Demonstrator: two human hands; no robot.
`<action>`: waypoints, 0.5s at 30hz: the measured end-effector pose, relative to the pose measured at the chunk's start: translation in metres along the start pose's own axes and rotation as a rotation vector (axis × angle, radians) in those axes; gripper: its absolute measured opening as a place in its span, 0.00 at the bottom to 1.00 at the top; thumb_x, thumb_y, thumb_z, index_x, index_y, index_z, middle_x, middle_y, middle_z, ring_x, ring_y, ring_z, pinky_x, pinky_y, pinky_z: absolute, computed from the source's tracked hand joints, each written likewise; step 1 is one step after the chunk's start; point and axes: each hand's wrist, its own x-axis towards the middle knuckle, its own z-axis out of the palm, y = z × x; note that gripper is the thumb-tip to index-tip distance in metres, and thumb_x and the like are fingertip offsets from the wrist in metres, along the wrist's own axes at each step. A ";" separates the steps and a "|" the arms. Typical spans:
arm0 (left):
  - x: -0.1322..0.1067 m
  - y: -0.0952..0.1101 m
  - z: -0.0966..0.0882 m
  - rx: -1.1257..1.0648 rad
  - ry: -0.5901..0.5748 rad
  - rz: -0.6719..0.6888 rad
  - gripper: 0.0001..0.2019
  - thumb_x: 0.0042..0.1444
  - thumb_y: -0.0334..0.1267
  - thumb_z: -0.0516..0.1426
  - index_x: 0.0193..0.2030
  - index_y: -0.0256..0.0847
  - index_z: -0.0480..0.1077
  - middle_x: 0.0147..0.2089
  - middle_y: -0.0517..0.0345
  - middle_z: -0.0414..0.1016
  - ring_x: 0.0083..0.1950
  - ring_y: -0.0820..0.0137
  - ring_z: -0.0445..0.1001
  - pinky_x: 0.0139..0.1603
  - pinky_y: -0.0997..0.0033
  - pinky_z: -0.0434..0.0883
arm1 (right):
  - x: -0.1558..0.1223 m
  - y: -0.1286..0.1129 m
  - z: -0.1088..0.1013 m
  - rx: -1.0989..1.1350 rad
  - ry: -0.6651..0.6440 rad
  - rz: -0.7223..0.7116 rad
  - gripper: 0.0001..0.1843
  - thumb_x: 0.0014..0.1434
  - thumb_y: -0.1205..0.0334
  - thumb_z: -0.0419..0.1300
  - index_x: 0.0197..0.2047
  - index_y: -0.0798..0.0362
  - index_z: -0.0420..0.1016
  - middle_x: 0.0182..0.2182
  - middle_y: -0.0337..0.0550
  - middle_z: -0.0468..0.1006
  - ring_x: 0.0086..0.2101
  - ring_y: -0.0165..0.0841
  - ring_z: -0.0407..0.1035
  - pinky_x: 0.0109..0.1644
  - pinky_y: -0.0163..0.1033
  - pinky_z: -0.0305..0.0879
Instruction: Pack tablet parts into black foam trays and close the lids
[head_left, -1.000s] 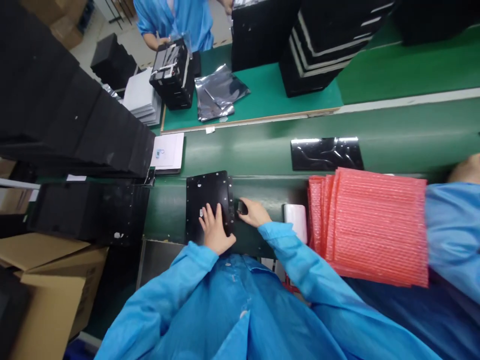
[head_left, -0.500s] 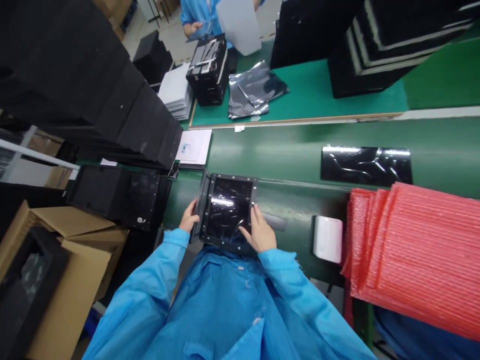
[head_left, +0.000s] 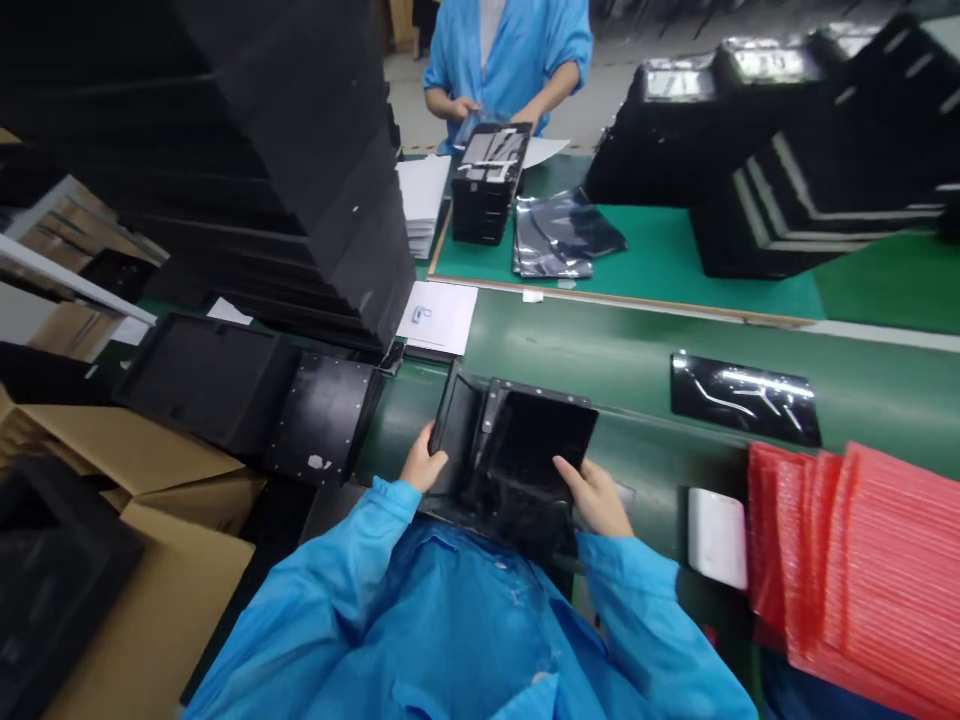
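In front of my body, a black rectangular panel (head_left: 544, 435) with small light studs along its edge is held tilted over the green table. A black frame-like piece (head_left: 456, 425) stands on its left side; whether the two are joined I cannot tell. My left hand (head_left: 422, 462) is closed on the outer edge of the frame-like piece. At the panel's right side, my right hand (head_left: 596, 498) grips the lower right edge, thumb on top and fingers partly hidden beneath. The panel's lower part is dark and blurred near my blue coat.
Tall black stacks (head_left: 330, 200) and an open cardboard box (head_left: 172, 600) are at left. Red bubble bags (head_left: 885, 560), a white device (head_left: 718, 537) and a glossy black sheet (head_left: 745, 397) lie right. Across the table (head_left: 570, 340), a person in blue (head_left: 510, 60) handles things behind a black stack (head_left: 491, 190).
The studded panel has turned from its shiny face to a tilted, darker view, and its gap from the frame-like piece widened. My right hand went from lying on the face to gripping the edge. The view shifted.
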 end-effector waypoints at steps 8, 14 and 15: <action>-0.008 -0.001 -0.055 -0.485 -0.181 -0.065 0.31 0.39 0.56 0.65 0.46 0.35 0.73 0.43 0.45 0.78 0.49 0.54 0.75 0.53 0.53 0.70 | -0.031 -0.061 0.045 0.200 -0.400 -0.180 0.42 0.48 0.25 0.50 0.49 0.51 0.75 0.46 0.57 0.78 0.46 0.51 0.72 0.45 0.53 0.70; -0.033 0.024 -0.143 -0.287 0.638 0.184 0.21 0.44 0.53 0.62 0.37 0.36 0.75 0.36 0.54 0.78 0.41 0.63 0.75 0.45 0.66 0.71 | -0.015 -0.022 0.035 0.360 -0.420 -0.126 0.25 0.54 0.37 0.56 0.46 0.45 0.77 0.45 0.55 0.78 0.44 0.50 0.73 0.47 0.57 0.69; -0.041 0.031 -0.158 -0.152 0.767 0.215 0.19 0.46 0.51 0.61 0.36 0.36 0.75 0.34 0.54 0.78 0.40 0.63 0.75 0.43 0.68 0.71 | -0.011 -0.012 0.030 0.378 -0.401 -0.106 0.23 0.54 0.39 0.56 0.44 0.45 0.78 0.44 0.55 0.79 0.42 0.50 0.74 0.45 0.57 0.70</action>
